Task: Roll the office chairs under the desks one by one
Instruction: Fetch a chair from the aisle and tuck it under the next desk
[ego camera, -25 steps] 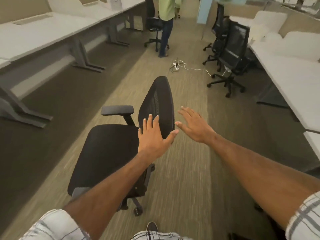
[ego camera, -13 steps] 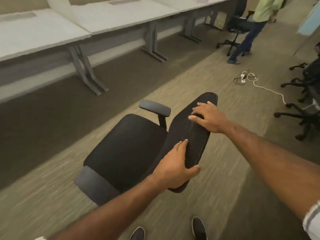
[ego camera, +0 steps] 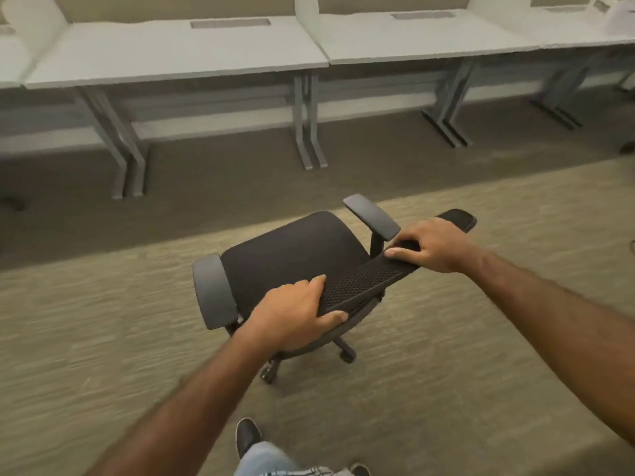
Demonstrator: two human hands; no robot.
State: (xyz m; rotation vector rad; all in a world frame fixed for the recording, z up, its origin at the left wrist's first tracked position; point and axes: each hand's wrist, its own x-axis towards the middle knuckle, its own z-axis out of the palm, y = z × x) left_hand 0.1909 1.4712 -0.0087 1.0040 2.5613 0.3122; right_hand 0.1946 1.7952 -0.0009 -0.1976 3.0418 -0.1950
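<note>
A black office chair [ego camera: 292,255] with grey armrests stands on the carpet in front of me, its seat facing a row of white desks [ego camera: 178,53]. I see its mesh backrest [ego camera: 371,273] from above, edge on. My left hand [ego camera: 295,317] grips the left end of the backrest's top edge. My right hand [ego camera: 429,243] grips the top edge further right. The chair stands apart from the desks, on the lighter carpet strip. Its wheeled base [ego camera: 343,352] shows below the seat.
Grey metal desk legs [ego camera: 309,125] stand in pairs between the desk bays, with open floor under each top. A darker carpet band [ego camera: 206,187] runs along the desks. My shoes [ego camera: 247,438] are near the bottom edge. A white object [ego camera: 618,15] sits on the far right desk.
The chair has swung round so its seat now faces the desks. Both my hands went from open and reaching to gripping the backrest's top edge. My view turned left towards the desks.
</note>
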